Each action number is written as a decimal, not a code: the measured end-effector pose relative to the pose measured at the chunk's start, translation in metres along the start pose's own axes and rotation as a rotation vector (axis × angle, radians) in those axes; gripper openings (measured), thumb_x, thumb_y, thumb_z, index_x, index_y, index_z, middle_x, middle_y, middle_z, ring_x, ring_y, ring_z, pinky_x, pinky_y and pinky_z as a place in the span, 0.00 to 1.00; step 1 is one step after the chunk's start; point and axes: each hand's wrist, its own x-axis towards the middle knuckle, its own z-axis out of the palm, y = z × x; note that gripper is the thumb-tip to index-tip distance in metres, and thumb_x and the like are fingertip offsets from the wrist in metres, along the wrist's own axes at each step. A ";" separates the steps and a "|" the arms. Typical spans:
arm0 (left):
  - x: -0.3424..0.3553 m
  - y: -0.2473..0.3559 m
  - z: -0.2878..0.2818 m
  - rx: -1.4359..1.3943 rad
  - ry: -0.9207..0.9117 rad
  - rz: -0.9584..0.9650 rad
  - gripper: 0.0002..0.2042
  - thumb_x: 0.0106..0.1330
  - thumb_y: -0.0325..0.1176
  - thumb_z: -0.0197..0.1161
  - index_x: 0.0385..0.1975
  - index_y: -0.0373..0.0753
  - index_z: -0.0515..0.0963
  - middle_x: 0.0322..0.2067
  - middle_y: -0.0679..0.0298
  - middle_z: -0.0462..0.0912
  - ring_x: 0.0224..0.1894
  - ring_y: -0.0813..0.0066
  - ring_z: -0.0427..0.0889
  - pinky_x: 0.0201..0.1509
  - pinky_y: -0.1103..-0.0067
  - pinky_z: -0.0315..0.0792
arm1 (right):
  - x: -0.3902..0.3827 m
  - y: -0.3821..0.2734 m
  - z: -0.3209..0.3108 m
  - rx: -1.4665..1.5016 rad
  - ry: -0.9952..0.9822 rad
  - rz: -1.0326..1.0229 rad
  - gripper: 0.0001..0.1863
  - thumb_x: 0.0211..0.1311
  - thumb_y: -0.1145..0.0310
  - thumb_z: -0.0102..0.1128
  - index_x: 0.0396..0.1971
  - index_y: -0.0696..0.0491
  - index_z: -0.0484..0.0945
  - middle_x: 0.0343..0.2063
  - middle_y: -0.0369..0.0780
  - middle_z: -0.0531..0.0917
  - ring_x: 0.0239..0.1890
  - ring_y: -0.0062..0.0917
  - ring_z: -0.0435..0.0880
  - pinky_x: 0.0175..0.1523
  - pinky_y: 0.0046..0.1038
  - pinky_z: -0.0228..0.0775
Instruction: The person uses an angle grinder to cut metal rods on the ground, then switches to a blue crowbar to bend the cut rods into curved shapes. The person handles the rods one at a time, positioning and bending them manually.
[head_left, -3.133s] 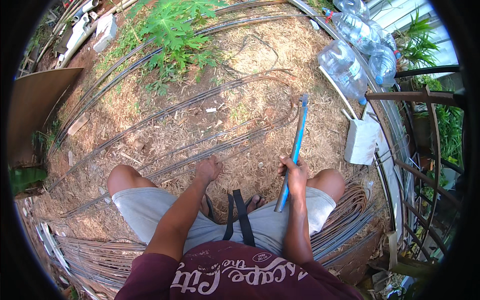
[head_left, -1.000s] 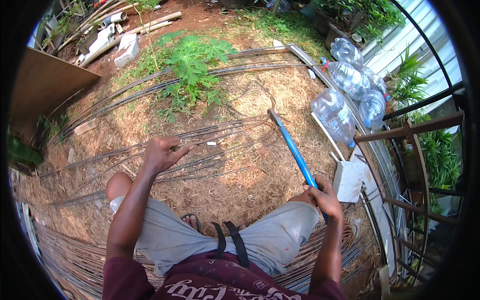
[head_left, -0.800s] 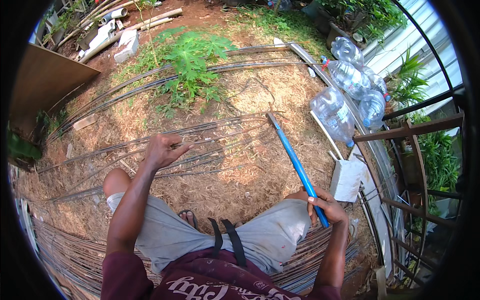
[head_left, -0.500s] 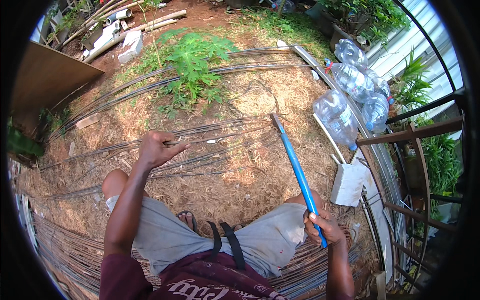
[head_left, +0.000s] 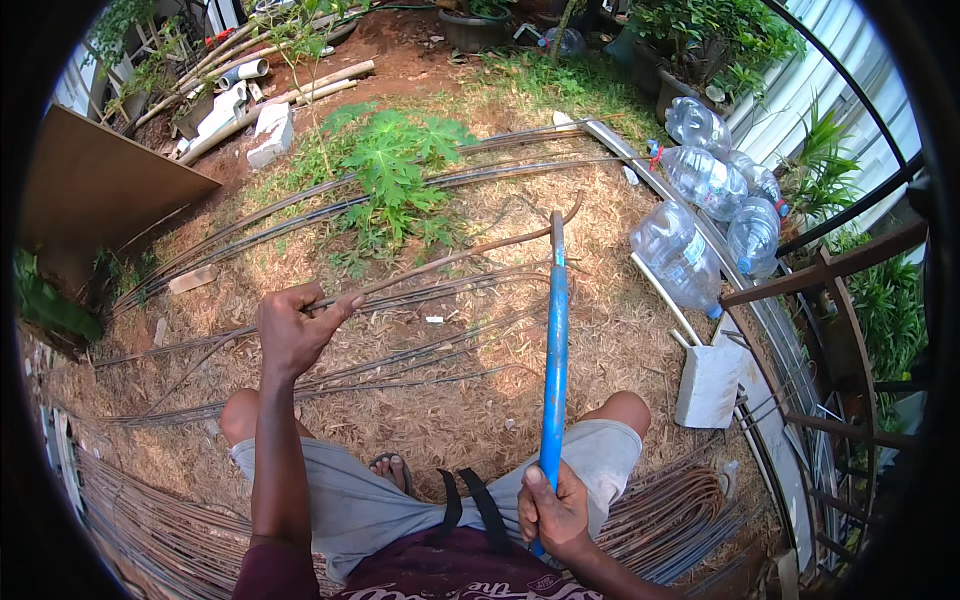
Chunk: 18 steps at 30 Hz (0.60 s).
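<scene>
My left hand [head_left: 300,330] is closed round a rusty steel rod [head_left: 460,242], held to the left of centre, with the rod's curved end reaching up to the right. My right hand [head_left: 550,505] grips a long blue pipe-handled tool [head_left: 553,380] upright near my right thigh. The tool's bare metal head [head_left: 557,228] is at the rod's curved end; whether the rod sits inside it I cannot tell. More long thin rods [head_left: 360,380] lie on dry grass below, some with bent ends. A dense bundle of rods [head_left: 660,530] lies beside and behind my legs.
Large plastic bottles [head_left: 676,250] lie at the upper right beside a white block [head_left: 708,385] and a rusty metal frame [head_left: 840,270]. A leafy plant [head_left: 390,150] grows ahead. A brown board [head_left: 110,190] stands at the left, with pipes and poles [head_left: 300,95] on the soil beyond.
My left hand has moved left, lifting the rod off the others. My right hand has moved left and down, and the blue tool now stands nearly upright in the view instead of slanted.
</scene>
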 end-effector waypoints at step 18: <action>0.005 -0.035 0.066 0.057 -0.135 0.062 0.26 0.55 0.59 0.81 0.29 0.37 0.92 0.24 0.57 0.90 0.24 0.65 0.86 0.31 0.70 0.78 | 0.058 -0.055 -0.150 -0.295 -0.097 0.057 0.22 0.83 0.49 0.54 0.44 0.58 0.77 0.16 0.31 0.71 0.11 0.15 0.68 0.16 0.22 0.61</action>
